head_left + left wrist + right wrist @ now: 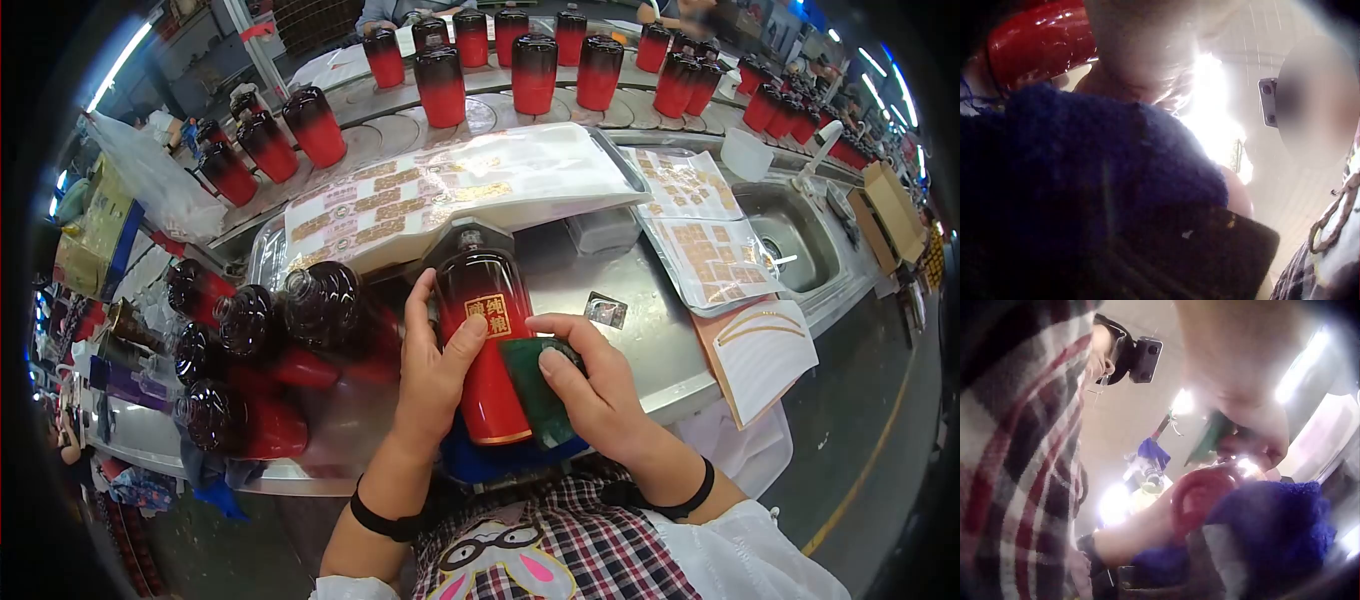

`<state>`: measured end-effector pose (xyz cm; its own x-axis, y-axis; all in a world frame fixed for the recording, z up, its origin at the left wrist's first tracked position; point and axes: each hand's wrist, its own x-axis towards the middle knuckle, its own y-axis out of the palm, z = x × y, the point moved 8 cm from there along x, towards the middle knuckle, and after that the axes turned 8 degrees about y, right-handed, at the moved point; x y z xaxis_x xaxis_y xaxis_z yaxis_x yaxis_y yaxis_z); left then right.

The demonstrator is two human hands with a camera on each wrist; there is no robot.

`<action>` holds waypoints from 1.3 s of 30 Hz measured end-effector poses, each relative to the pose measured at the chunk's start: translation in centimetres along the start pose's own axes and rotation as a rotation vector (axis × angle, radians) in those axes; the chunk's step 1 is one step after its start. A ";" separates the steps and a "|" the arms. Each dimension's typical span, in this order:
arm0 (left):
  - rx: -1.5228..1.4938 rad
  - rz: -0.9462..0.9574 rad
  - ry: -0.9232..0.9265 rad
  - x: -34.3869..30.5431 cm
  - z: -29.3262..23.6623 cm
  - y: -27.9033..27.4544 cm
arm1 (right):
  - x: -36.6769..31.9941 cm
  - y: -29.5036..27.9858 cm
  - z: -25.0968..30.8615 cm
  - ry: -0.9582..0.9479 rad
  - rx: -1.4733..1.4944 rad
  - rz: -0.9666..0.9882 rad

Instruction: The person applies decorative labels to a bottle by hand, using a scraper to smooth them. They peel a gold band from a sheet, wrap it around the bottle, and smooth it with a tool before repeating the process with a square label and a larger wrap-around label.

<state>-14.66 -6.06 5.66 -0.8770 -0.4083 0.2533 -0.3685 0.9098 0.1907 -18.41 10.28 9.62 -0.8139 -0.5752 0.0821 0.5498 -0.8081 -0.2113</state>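
A glossy bottle (490, 385), black at the top and red below, leans towards the person and carries a gold square label (488, 316) with characters. The left hand (430, 370) grips it from the left, thumb on the front near the label and fingers along the side. At its lower right, the right hand (600, 385) pinches a dark green flat pad (535, 385) between thumb and fingers, against the bottle's side. Below the bottle lies a blue towel (455, 460), also large in the left wrist view. The right wrist view catches the bottle's red base (1200, 497).
Several similar bottles (325, 310) crowd the left side. More stand on a curved conveyor (370, 100) behind. A tray (400, 195) with gold sticker sheets lies ahead, other sheets (700, 245) at right beside a sink (800, 235). A small clear sticker piece (605, 310) rests on the metal table.
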 end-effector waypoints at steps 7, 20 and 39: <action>0.014 0.002 0.009 0.0 0.1 0.0 | -0.1 0.0 -0.5 0.040 0.042 -0.040; 0.054 -0.012 0.004 0.0 0.2 0.0 | -0.3 0.1 -0.4 0.071 0.024 -0.036; -0.015 0.006 -0.001 0.0 0.0 0.5 | -0.3 0.4 -1.1 -0.051 0.160 -0.073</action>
<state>-14.89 -5.64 5.75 -0.8795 -0.4028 0.2534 -0.3586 0.9110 0.2035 -18.15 10.31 8.47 -0.8444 -0.5167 0.1413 0.5159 -0.8555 -0.0452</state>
